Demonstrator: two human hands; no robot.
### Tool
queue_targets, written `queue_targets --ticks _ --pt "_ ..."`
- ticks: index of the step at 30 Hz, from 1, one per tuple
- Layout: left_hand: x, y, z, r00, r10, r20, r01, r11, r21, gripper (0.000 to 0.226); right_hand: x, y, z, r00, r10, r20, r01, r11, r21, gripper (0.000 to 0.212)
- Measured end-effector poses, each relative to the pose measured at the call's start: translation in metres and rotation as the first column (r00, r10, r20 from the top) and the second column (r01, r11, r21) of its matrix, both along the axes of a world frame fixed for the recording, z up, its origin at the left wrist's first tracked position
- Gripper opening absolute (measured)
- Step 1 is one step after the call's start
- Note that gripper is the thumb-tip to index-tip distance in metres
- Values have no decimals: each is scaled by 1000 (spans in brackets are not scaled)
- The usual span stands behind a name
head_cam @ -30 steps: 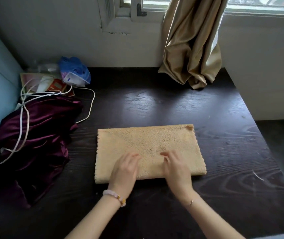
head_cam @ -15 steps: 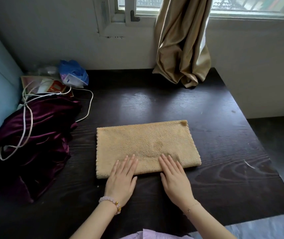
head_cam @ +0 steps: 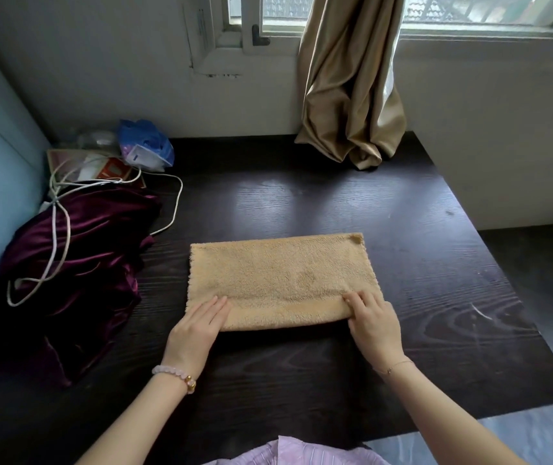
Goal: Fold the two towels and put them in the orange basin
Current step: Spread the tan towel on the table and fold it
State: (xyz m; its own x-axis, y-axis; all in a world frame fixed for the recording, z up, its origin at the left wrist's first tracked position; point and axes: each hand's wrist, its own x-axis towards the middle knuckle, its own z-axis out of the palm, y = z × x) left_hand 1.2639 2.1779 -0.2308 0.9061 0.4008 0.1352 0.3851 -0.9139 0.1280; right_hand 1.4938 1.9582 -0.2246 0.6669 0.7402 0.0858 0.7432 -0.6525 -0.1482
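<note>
Both rest on the tan towel (head_cam: pixel 278 280) — my left hand (head_cam: pixel 198 327) flat on its near-left corner, my right hand (head_cam: pixel 374 325) curled, gripping the near-right.

A folded towel (head_cam: pixel 278 280) lies flat in the middle of the bench (head_cam: pixel 301 203), one long edge toward the person. The left grip (head_cam: pixel 198 327) rests on the towel's near left corner and the right grip (head_cam: pixel 374 322) on its near right corner, the two well apart. Left of the towel, by the side wall, a heap of cloth (head_cam: pixel 77 263) lies on the bench with a cable (head_cam: pixel 54 229) looped over it. Behind the heap, in the far left corner, a plastic bag (head_cam: pixel 146 149) sits beside a flat box (head_cam: pixel 62 159) that the cable crosses. At the far edge, right of centre, a curtain (head_cam: pixel 348 95) hangs before the window (head_cam: pixel 469 11), its hem touching the bench.
</note>
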Motion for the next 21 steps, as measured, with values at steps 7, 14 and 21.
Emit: queue_targets --ticks 7,14,21 --pt "-36 -6 -8 997 -45 -61 41 997 -58 95 -20 -26 -2 980 92 -177 -95 995 -13 43" --pt "-45 -8 -16 993 -71 -97 58 990 -128 107 -20 -30 -4 985 128 -112 -125 991 40 37" --pt "-45 -14 -14 992 -60 -109 40 983 -177 98 -22 -44 -10 994 97 45 -99 994 47 57"
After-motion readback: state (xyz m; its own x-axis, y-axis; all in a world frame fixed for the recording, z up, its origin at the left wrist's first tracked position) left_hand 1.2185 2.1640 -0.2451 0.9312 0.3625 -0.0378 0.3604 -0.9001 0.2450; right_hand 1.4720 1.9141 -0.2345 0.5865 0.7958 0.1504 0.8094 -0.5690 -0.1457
